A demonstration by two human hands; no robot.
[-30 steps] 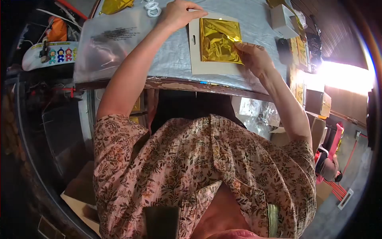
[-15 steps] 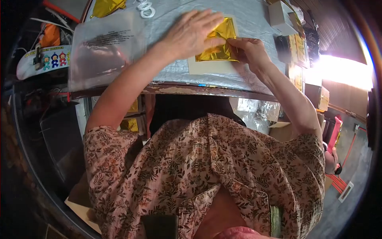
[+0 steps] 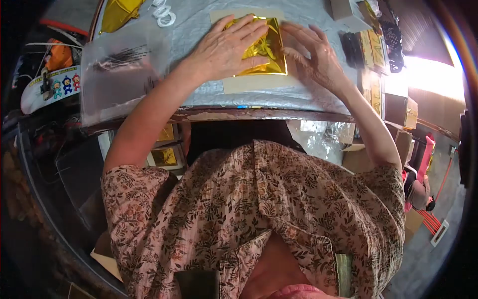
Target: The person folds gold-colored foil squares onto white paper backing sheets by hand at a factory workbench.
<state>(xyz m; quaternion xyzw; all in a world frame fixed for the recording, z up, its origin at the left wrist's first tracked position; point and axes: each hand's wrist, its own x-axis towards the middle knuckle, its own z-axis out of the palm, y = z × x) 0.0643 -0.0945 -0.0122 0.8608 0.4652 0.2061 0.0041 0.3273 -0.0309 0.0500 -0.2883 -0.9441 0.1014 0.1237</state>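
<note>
A folded piece of shiny gold foil (image 3: 276, 55) lies on a flat beige card (image 3: 236, 85) on the table. My left hand (image 3: 224, 52) rests flat on the foil's left part, fingers stretched out, hiding much of it. Just off the foil's right edge is my right hand (image 3: 316, 57), its fingers apart and nothing seen in them. Left of my left forearm is a pile of clear plastic bags (image 3: 119, 84) with small dark print. Some white loops (image 3: 164, 16) and another gold foil piece (image 3: 119, 14) lie beyond the bags.
A grey-blue sheet (image 3: 194, 30) covers the table, whose worn front edge (image 3: 224, 114) runs before my body. At the right stand a white box (image 3: 346, 16) and a roll of black tape (image 3: 352, 50). Another person (image 3: 420, 192) is in the right background.
My right hand has let go of the foil's right edge and opened beside it. My left hand has moved left and lies flatter on the foil. The whole view has shifted slightly.
</note>
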